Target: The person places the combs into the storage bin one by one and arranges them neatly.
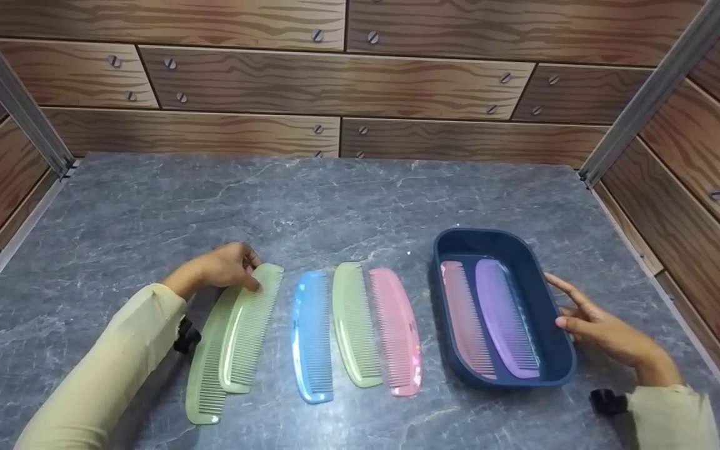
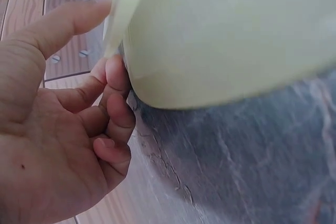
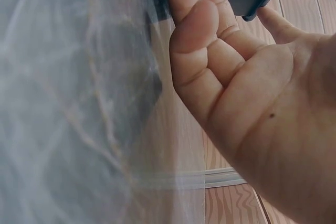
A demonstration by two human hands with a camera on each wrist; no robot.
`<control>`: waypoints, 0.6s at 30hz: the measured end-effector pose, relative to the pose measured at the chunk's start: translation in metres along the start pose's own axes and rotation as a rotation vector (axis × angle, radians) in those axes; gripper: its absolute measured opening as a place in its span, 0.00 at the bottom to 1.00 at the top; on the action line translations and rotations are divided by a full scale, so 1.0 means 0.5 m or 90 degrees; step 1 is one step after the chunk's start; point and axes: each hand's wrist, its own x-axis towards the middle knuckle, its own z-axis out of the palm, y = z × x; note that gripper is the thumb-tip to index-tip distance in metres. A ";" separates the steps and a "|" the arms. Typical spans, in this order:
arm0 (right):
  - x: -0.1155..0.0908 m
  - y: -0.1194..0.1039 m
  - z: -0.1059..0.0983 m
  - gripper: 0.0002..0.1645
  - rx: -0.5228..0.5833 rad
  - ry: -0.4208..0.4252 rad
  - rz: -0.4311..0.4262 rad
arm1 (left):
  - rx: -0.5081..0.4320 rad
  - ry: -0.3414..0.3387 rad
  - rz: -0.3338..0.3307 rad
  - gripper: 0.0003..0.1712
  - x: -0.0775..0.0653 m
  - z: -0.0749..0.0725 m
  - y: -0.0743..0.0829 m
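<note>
My left hand [image 1: 225, 265] pinches the upper end of a light green comb [image 1: 250, 331] between thumb and fingers. That comb partly overlaps another green comb [image 1: 207, 375] on its left; the left wrist view shows a pale green comb [image 2: 220, 35] up close. To the right lie a blue comb [image 1: 313, 337], a third green comb [image 1: 355, 325] and a pink comb [image 1: 396, 331], side by side. A dark blue tray [image 1: 557, 350] holds a pink comb [image 1: 467, 322] and a purple comb [image 1: 507, 319]. My right hand [image 1: 607, 331] touches the tray's right side from outside, index finger extended.
The grey marbled tabletop [image 1: 335, 200] extends behind the combs and tray. Wood-patterned panels [image 1: 335, 81] stand along the back and sides, with metal posts [image 1: 654, 100] at the back corners.
</note>
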 end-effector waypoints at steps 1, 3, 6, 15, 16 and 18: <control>0.000 0.000 0.000 0.43 -0.002 0.000 0.000 | -0.001 -0.002 -0.004 0.23 0.000 0.000 0.001; -0.001 0.001 0.000 0.43 -0.007 0.003 0.003 | -0.001 -0.006 -0.011 0.24 0.000 0.001 0.003; -0.002 0.001 0.001 0.43 -0.016 0.009 0.008 | 0.004 -0.009 -0.014 0.24 0.001 0.001 0.005; -0.003 -0.002 0.003 0.44 -0.027 0.013 0.000 | -0.004 -0.018 0.004 0.25 0.009 0.005 0.010; -0.003 -0.002 0.002 0.44 -0.026 0.013 -0.001 | -0.007 -0.019 0.005 0.25 0.009 0.006 0.009; -0.003 -0.002 0.002 0.44 -0.023 0.014 0.001 | -0.011 -0.019 0.005 0.25 0.009 0.008 0.008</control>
